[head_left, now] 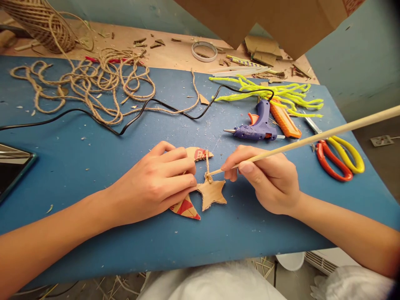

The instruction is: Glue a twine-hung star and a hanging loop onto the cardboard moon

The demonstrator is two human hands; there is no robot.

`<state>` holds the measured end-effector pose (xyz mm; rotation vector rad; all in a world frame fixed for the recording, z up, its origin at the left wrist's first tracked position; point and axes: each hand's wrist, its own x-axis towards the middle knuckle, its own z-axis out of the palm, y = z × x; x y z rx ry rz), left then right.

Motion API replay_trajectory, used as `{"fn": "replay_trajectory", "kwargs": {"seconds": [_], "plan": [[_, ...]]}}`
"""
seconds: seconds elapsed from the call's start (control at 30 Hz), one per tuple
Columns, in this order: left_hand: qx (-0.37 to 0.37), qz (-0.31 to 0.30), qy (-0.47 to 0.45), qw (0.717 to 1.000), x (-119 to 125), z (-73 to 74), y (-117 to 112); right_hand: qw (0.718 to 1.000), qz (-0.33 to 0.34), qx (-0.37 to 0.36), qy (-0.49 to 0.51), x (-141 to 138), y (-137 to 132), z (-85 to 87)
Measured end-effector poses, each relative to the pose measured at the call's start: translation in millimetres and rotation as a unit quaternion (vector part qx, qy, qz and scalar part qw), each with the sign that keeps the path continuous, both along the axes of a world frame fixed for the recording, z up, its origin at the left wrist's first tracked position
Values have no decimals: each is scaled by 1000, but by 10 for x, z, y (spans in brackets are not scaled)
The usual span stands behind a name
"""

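Note:
My left hand [156, 181] lies over a cardboard crescent moon [186, 208], its curled fingers pressing it against the blue table and covering its middle. Red print shows near both tips of the crescent. From the upper tip a short twine [207, 160] runs down to a small cardboard star [213, 193], beside my left fingertips. My right hand [265, 177] is closed around a long, thin wooden stick [300, 143] in a pencil-like grip. The stick's lower end touches the twine knot at the star's top point.
A purple glue gun [258, 125] lies beyond my right hand, near an orange utility knife [285, 116], yellow-green pipe cleaners [262, 91] and scissors [339, 158]. Loose twine [103, 83] and a black cord [150, 104] cross the back. A tape roll [204, 51] and phone [14, 168] lie nearby.

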<state>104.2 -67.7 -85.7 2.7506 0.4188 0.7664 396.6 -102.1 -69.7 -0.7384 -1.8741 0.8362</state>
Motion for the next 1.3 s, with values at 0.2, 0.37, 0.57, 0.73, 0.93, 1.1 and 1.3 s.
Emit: {"fn": "replay_trajectory", "kwargs": {"seconds": [0.2,0.37,0.57,0.73,0.93,1.1,1.3], "plan": [[-10,0,2,1000,0,13,-5,997,-66,-22,30,-23,-41,2],[-15,8,7,1000,9,9,-12,988,-124,-14,86,-42,-76,-32],[-19,16,15,1000,-3,22,-4,960,-226,44,158,44,-8,122],[-40,39,-2,998,9,54,-10,965,-150,-47,210,68,1,222],[-96,89,-76,988,71,174,-107,966,-58,-162,190,13,-110,168],[-43,74,-72,994,115,313,-155,971,-36,-168,165,-48,-146,129],[-39,84,-95,991,146,299,-150,974,-4,-142,175,-121,-147,141]]}}
